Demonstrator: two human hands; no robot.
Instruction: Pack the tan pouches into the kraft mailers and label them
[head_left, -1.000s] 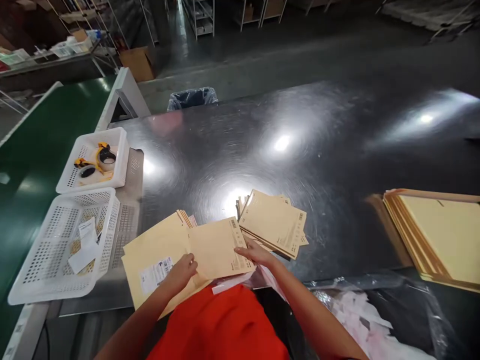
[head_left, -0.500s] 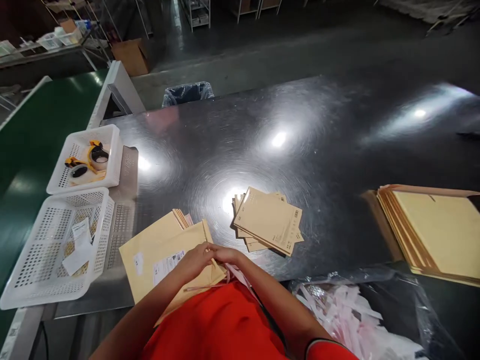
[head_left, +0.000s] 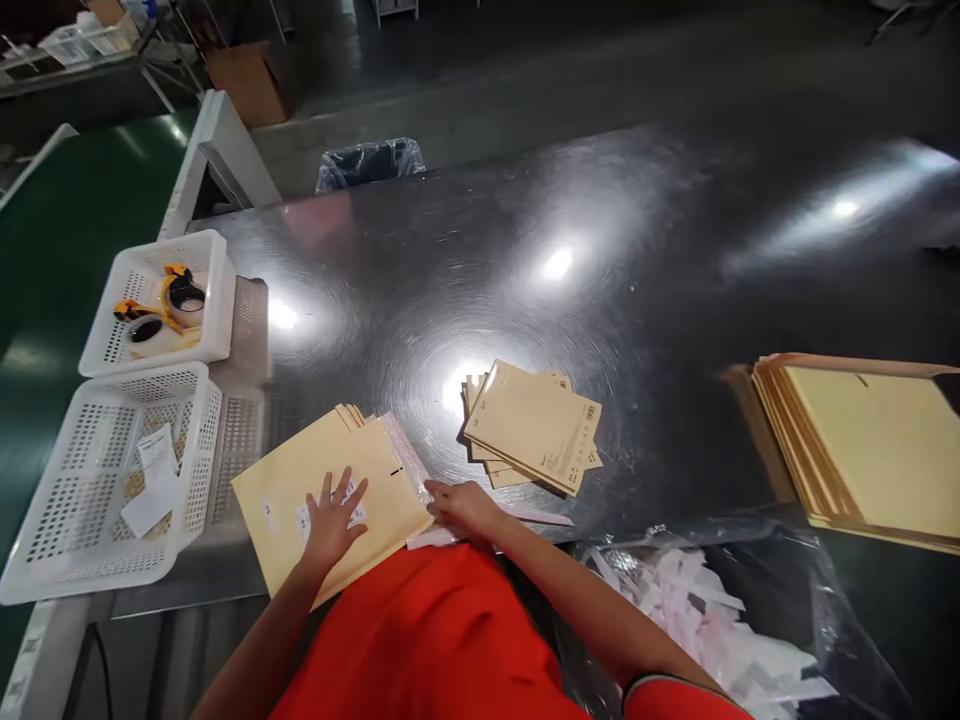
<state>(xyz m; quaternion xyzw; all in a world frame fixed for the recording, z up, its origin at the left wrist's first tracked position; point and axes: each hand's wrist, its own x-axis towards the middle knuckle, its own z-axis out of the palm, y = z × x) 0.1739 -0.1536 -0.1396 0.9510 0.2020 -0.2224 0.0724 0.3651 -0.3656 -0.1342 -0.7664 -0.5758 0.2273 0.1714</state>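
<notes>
My left hand lies flat with spread fingers on the top padded envelope, partly covering its white label. My right hand is at the envelope's right end, its fingers closed on the flap edge, where shiny bubble lining shows. Under that hand, a pale pink strip sticks out to the right along the table edge. More envelopes lie beneath the top one. To the right of my right hand rests a small fanned stack of brown booklets or flat boxes with printed marks.
A white basket holds papers; another basket behind it holds tape dispensers. A thick stack of envelopes lies right on the dark table. A plastic-lined bin holds peeled strips. A green conveyor runs left.
My hands have parted: the left has moved left and spread on the envelope, while the right stays near the flap. The flap end now lies opened out, its bubble lining exposed.
</notes>
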